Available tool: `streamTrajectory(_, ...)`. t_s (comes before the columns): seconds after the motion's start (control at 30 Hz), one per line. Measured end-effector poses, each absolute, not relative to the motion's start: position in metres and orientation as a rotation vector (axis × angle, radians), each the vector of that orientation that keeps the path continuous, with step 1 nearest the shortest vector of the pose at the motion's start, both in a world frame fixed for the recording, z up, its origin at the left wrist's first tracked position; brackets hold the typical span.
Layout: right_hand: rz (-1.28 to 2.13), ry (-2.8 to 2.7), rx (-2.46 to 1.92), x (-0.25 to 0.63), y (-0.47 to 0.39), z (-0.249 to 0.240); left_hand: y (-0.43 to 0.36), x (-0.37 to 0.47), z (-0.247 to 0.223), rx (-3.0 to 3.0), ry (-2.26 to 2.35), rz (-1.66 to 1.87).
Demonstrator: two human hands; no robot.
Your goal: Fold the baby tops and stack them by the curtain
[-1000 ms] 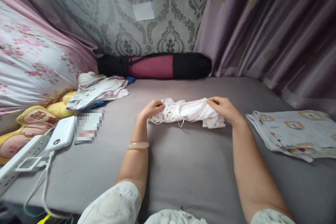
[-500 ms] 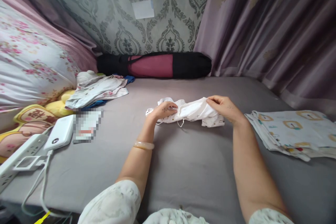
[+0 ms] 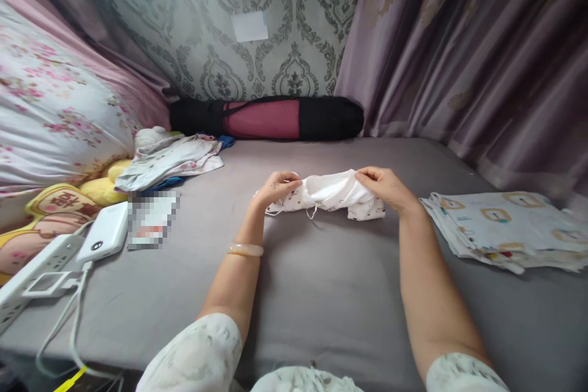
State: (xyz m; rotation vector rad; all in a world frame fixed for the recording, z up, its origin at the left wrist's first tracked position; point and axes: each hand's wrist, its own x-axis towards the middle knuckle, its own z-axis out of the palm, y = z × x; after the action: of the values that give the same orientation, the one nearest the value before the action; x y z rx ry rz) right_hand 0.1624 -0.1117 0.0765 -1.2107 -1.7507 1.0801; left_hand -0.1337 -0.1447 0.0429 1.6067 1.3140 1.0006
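Note:
A small white garment (image 3: 328, 191) with a fine dark print and thin tie strings lies bunched in the middle of the grey bed sheet (image 3: 331, 282). My left hand (image 3: 280, 188) pinches its upper edge on the left, thumb and fingers pressed together. At the upper right edge, my right hand (image 3: 382, 185) grips the cloth between thumb and fingers. Between the two hands the edge is stretched, showing plain white fabric. The garment's lower part rests on the sheet. Its exact kind is hard to make out in the folds.
Folded printed cloths (image 3: 509, 220) are stacked at the right. On the left are a pile of clothes (image 3: 172, 159), a white power bank (image 3: 103, 229), a power strip (image 3: 37, 269) with cables, and a yellow cushion (image 3: 59, 208). A black and red long bag (image 3: 261, 118) lies along the wall.
My left hand has gone from lying over the cloth with fingers apart to pinching its upper edge. The edge between my hands is now pulled more open.

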Motion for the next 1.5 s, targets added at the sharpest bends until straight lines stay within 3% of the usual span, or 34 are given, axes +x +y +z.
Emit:
streamTrajectory(0.37,1.081,-1.902,-1.094,0.153,-0.120,0.100,-0.159,-0.152,0.100,1.815,1.389,1.247)
streamTrajectory(0.67,1.020,-2.019,-1.052,0.156,-0.126,0.155,-0.175,-0.171,0.175,2.124,1.274,1.063)
streamTrajectory(0.83,1.025,-2.075,-0.984,0.162,-0.128,0.193,-0.186,-0.172,0.212,2.177,1.313,1.183)
streamTrajectory(1.07,0.803,-2.157,-1.063,0.160,-0.114,0.214,-0.174,-0.176,0.221,2.151,1.474,1.159)
streamTrajectory(1.2,0.596,-2.004,-1.034,0.153,-0.117,0.215,-0.169,-0.175,0.223,2.116,1.429,1.437)
streamTrajectory(1.5,0.320,-2.014,-0.933,0.144,-0.106,0.208,-0.162,-0.172,0.220,2.059,1.371,1.543)
